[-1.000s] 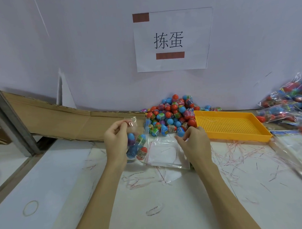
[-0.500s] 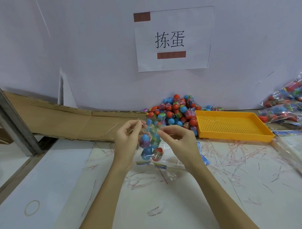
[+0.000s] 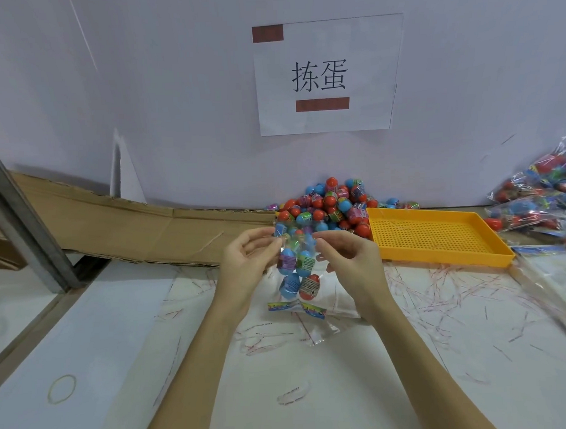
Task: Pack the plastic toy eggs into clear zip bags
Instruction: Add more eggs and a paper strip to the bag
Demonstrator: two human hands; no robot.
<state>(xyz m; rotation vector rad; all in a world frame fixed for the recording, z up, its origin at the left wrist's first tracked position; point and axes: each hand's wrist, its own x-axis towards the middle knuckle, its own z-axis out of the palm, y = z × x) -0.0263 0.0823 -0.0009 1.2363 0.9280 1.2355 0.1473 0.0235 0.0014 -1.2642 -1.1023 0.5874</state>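
A clear zip bag (image 3: 297, 271) with several blue and red toy eggs inside hangs upright between my hands above the table. My left hand (image 3: 248, 263) pinches its top left edge and my right hand (image 3: 347, 260) pinches its top right edge. A heap of loose red and blue toy eggs (image 3: 331, 206) lies behind it against the wall. More empty clear bags (image 3: 323, 312) lie flat on the table under the held one.
A yellow perforated tray (image 3: 436, 238) stands to the right of the heap. Filled bags of eggs (image 3: 544, 198) pile up at the far right. Thin red-white strips (image 3: 438, 292) litter the table. Flattened cardboard (image 3: 131, 229) lies at back left, a rubber band (image 3: 61, 389) near left.
My right hand left the table and came to the bag's top edge. Both hands now hold the filled bag higher and nearer the middle.
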